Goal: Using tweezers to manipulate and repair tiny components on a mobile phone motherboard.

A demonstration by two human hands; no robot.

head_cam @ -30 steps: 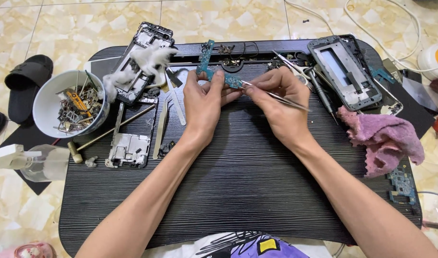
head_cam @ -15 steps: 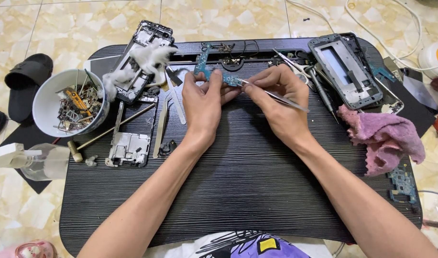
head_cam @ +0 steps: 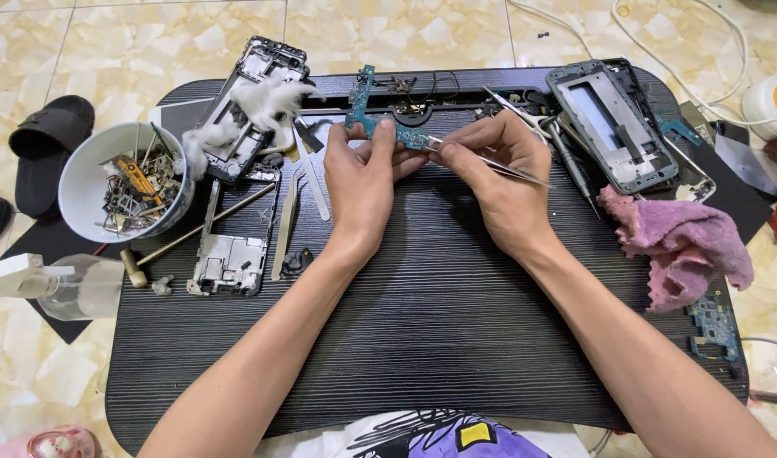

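My left hand [head_cam: 361, 174] pinches a small blue-green circuit board [head_cam: 365, 105] near the far middle of a black ribbed lap table [head_cam: 422, 331]. My right hand [head_cam: 500, 174] grips thin metal tweezers [head_cam: 499, 164], whose tips rest on the board's right end right by my left fingers. Both hands touch each other over the board.
Left of my hands lie a phone frame with white cotton [head_cam: 251, 108], a metal phone plate [head_cam: 229, 263], spare tweezers [head_cam: 285, 225] and a white bowl of small parts [head_cam: 121, 181]. Another phone frame [head_cam: 616, 120], a purple cloth [head_cam: 685, 246] and a small board [head_cam: 714, 326] are at the right. A spray bottle [head_cam: 62, 284] stands at the left.
Both hands with the board and tweezers stay almost in place; the tweezers' tips shifted slightly on the board.
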